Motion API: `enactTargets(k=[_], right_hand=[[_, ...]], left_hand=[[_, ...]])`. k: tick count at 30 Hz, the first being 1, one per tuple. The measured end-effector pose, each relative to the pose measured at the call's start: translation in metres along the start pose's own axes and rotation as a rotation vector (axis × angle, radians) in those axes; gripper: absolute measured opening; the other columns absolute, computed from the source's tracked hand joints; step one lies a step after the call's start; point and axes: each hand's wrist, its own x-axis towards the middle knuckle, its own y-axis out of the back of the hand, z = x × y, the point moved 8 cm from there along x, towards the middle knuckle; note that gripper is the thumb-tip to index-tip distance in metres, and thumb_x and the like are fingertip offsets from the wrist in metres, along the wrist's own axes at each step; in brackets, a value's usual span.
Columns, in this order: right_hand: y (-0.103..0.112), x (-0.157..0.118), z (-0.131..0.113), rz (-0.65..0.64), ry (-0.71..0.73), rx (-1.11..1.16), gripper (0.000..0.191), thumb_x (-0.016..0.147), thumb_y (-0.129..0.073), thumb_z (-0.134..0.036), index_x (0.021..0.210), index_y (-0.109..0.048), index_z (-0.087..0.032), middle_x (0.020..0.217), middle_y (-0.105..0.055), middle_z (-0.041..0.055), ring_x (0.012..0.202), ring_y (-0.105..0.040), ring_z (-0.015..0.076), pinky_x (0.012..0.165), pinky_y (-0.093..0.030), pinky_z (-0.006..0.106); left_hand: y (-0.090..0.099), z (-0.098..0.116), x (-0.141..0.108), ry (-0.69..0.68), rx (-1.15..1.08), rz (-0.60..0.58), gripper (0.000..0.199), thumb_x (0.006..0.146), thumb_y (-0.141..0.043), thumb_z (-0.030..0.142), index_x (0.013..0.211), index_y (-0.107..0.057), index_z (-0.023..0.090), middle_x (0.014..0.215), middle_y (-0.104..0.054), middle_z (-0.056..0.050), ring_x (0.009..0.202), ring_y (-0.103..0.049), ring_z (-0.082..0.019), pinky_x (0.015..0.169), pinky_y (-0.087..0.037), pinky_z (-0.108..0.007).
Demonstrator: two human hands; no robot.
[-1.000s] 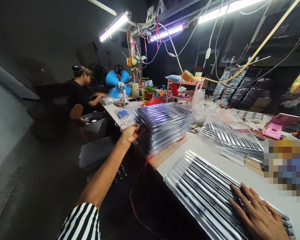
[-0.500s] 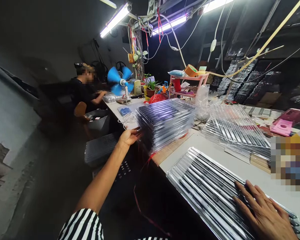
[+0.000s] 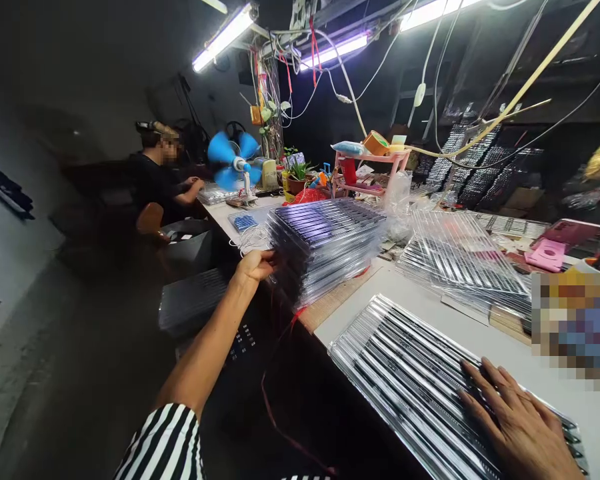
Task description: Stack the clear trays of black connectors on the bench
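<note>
My left hand point(image 3: 255, 267) is at the near left edge of a tall stack of clear plastic trays point(image 3: 330, 247), its fingertips pressed at the stack's side and partly hidden there. Black strips show in the stack's top tray. My right hand point(image 3: 515, 413) lies flat, fingers spread, on the right end of another clear ribbed tray point(image 3: 415, 380) filled with long black strips. That tray rests on the white table top point(image 3: 350, 313), at its front edge.
Loose trays point(image 3: 465, 257) lie behind. Further back stand a pink rack point(image 3: 373, 160), a pink phone stand point(image 3: 547, 255) and a blue fan point(image 3: 235, 162). A person point(image 3: 157, 167) sits at the far left. Red string hangs below the table edge.
The whole view has shifted slightly. My left hand's fingers have closed in at the side of the stack. My right hand stays flat on the tray.
</note>
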Motion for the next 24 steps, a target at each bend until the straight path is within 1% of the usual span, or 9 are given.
enactTargets(k=[4, 7, 9, 10, 12, 15, 18, 21, 24], right_hand=[[0.007, 0.007, -0.003, -0.01, -0.054, -0.024, 0.066, 0.092, -0.017, -0.058, 0.134, -0.049, -0.02, 0.14, -0.043, 0.0147, 0.129, -0.037, 0.0327, 0.095, -0.039, 0.054], [0.022, 0.015, -0.014, -0.059, -0.111, 0.011, 0.069, 0.093, -0.013, -0.058, 0.13, -0.054, -0.016, 0.136, -0.046, 0.0181, 0.127, -0.04, 0.0357, 0.095, -0.038, 0.054], [0.027, 0.021, -0.023, -0.176, -0.136, 0.058, 0.062, 0.095, -0.023, -0.051, 0.129, -0.054, -0.011, 0.137, -0.044, 0.0228, 0.127, -0.038, 0.0395, 0.097, -0.035, 0.057], [0.031, 0.024, -0.025, -0.212, -0.169, 0.064, 0.055, 0.095, -0.031, -0.047, 0.13, -0.054, -0.011, 0.138, -0.043, 0.0225, 0.127, -0.037, 0.0397, 0.098, -0.034, 0.056], [0.039, 0.026, -0.025, -0.253, -0.269, 0.056, 0.048, 0.093, -0.045, -0.043, 0.132, -0.052, -0.016, 0.141, -0.04, 0.0194, 0.129, -0.032, 0.0428, 0.1, -0.028, 0.059], [0.051, 0.014, -0.024, -0.271, -0.427, 0.047, 0.047, 0.091, -0.053, -0.036, 0.133, -0.051, -0.014, 0.141, -0.039, 0.022, 0.128, -0.03, 0.0469, 0.1, -0.022, 0.065], [0.07, -0.021, -0.034, -0.248, -0.591, 0.059, 0.044, 0.094, -0.048, -0.026, 0.132, -0.049, -0.004, 0.14, -0.037, 0.0259, 0.129, -0.029, 0.0457, 0.1, -0.026, 0.063], [0.096, -0.072, -0.051, -0.204, -0.733, 0.076, 0.04, 0.095, -0.045, -0.021, 0.132, -0.05, -0.007, 0.144, -0.036, 0.0188, 0.133, -0.025, 0.0384, 0.104, -0.032, 0.053], [0.131, -0.141, -0.064, 0.077, -0.991, 0.285, 0.041, 0.091, -0.055, -0.023, 0.131, -0.051, -0.017, 0.143, -0.038, 0.0104, 0.131, -0.031, 0.0284, 0.107, -0.031, 0.043]], left_hand=[[0.011, 0.004, -0.017, -0.099, 0.092, 0.106, 0.015, 0.088, -0.054, 0.022, 0.097, -0.06, 0.012, 0.091, -0.063, -0.006, 0.076, -0.061, -0.015, 0.068, -0.053, -0.033], [0.016, 0.009, -0.049, -0.298, 0.191, 0.193, 0.013, 0.082, -0.049, 0.008, 0.087, -0.06, 0.013, 0.07, -0.058, 0.0, 0.062, -0.058, -0.011, 0.067, -0.051, -0.029], [0.006, 0.01, -0.074, -0.469, 0.254, 0.199, 0.019, 0.08, -0.049, 0.006, 0.092, -0.058, 0.018, 0.068, -0.054, 0.006, 0.059, -0.054, -0.007, 0.073, -0.048, -0.024], [-0.007, 0.007, -0.083, -0.527, 0.297, 0.138, 0.016, 0.081, -0.051, 0.01, 0.092, -0.058, 0.019, 0.069, -0.055, 0.006, 0.063, -0.055, -0.007, 0.077, -0.047, -0.023], [-0.058, -0.015, -0.096, -0.639, 0.617, -0.184, 0.015, 0.08, -0.058, 0.023, 0.093, -0.062, 0.02, 0.079, -0.063, 0.002, 0.076, -0.06, -0.012, 0.086, -0.046, -0.027], [-0.132, -0.093, -0.109, -0.715, 1.194, -0.682, 0.036, 0.08, -0.053, 0.041, 0.107, -0.063, 0.019, 0.11, -0.067, -0.008, 0.106, -0.059, -0.026, 0.098, -0.041, -0.04], [-0.17, -0.158, -0.101, -0.735, 1.514, -0.803, 0.05, 0.082, -0.039, 0.041, 0.118, -0.058, 0.012, 0.127, -0.059, -0.016, 0.123, -0.049, -0.031, 0.106, -0.034, -0.046], [-0.198, -0.194, -0.096, -0.815, 1.605, -0.868, 0.056, 0.082, -0.032, 0.039, 0.121, -0.055, 0.006, 0.133, -0.052, -0.019, 0.125, -0.047, -0.031, 0.107, -0.034, -0.046], [-0.226, -0.225, -0.109, -0.886, 1.589, -1.071, 0.055, 0.08, -0.037, 0.05, 0.124, -0.054, 0.021, 0.137, -0.05, -0.007, 0.125, -0.046, -0.03, 0.106, -0.035, -0.049]])
